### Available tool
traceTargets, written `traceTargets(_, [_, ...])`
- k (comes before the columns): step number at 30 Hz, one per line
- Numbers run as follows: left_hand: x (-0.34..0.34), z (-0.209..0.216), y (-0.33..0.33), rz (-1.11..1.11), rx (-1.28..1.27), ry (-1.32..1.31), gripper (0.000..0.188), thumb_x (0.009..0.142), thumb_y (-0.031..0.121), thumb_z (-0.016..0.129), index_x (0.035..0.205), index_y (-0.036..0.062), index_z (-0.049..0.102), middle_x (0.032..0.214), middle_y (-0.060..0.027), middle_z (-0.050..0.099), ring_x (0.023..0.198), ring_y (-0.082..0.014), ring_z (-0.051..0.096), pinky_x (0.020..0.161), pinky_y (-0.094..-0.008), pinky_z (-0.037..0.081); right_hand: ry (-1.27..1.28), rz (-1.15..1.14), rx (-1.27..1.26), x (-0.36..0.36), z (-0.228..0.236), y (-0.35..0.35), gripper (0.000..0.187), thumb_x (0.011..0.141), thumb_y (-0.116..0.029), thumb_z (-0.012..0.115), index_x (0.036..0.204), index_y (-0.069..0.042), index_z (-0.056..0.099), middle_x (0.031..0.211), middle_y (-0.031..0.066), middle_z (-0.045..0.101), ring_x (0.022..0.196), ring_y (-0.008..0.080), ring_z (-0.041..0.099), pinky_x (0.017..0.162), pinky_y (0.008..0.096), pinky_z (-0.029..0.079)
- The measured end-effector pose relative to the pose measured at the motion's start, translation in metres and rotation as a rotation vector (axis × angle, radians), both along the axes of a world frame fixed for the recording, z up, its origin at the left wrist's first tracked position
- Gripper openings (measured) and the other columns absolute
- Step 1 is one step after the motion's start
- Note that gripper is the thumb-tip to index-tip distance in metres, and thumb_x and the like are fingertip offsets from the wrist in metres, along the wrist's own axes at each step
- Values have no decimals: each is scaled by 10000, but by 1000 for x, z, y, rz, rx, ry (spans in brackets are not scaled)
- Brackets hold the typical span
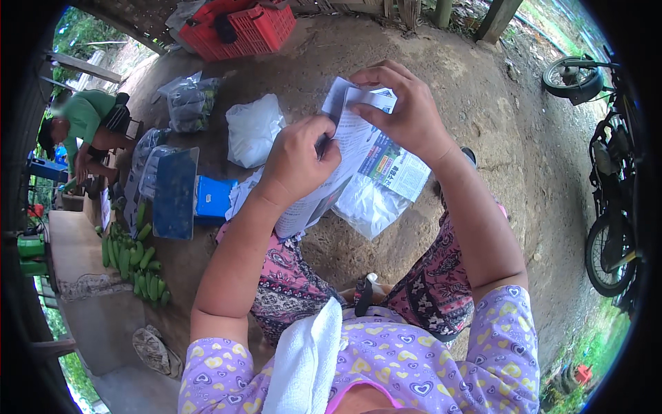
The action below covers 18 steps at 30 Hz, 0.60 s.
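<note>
In front of me, above my lap, I hold printed newspaper sheets (pixel 352 145), raised at a slant with a fold or overlap along the top. My left hand (pixel 301 160) is closed on their left edge, thumb against curled fingers. At the top right corner, my right hand (pixel 407 107) pinches the paper between thumb and bent fingers. Below the sheets is a clear plastic bag (pixel 369 207), partly hidden by the paper. More papers (pixel 245 190) lie beside my left forearm, next to a blue weighing scale (pixel 215 198).
A flat platform (pixel 176 193) sits by the scale. Green bananas (pixel 131 259) are heaped at left, near a person in green (pixel 89 121). White (pixel 254 130) and clear filled bags (pixel 191 103) lie ahead. A red crate (pixel 241 31) stands far back; motorbikes (pixel 610 172) stand right.
</note>
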<state>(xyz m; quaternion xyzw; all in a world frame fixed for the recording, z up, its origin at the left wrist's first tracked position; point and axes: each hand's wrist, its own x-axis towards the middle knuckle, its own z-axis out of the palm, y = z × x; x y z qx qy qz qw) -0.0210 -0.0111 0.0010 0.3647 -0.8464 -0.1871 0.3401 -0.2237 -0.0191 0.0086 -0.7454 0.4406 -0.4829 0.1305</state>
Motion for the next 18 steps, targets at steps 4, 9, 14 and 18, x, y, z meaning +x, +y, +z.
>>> traceTargets(4, [4,1,0,5,16,15,101,748,10,620,806,-17,543,721,-159,577,645,-289,589,606,-349,467,0,12,9,2,-2,-1,291,700,-132,754,974,-81,671,925,78,621,929,283,596,817,372,487])
traceTargets(9, [6,3,1,0,50,28,101,748,10,623,805,-19,544,727,-155,583,658,-285,593,611,-347,466,-5,11,5,7,-1,0,277,704,-112,754,966,-74,670,900,73,623,901,266,608,801,360,490])
traceTargets(14, [7,3,1,-5,47,37,102,748,8,622,807,-21,544,733,-156,587,661,-285,594,617,-347,467,-59,29,-5,7,-2,-1,254,702,-66,749,943,-63,669,879,69,627,856,260,614,771,345,489])
traceTargets(18, [6,4,1,-1,97,55,101,748,7,622,810,-21,546,737,-156,592,663,-277,597,622,-342,468,-71,11,-6,7,-4,-1,221,702,-62,747,905,-56,660,861,67,630,855,259,613,765,346,489])
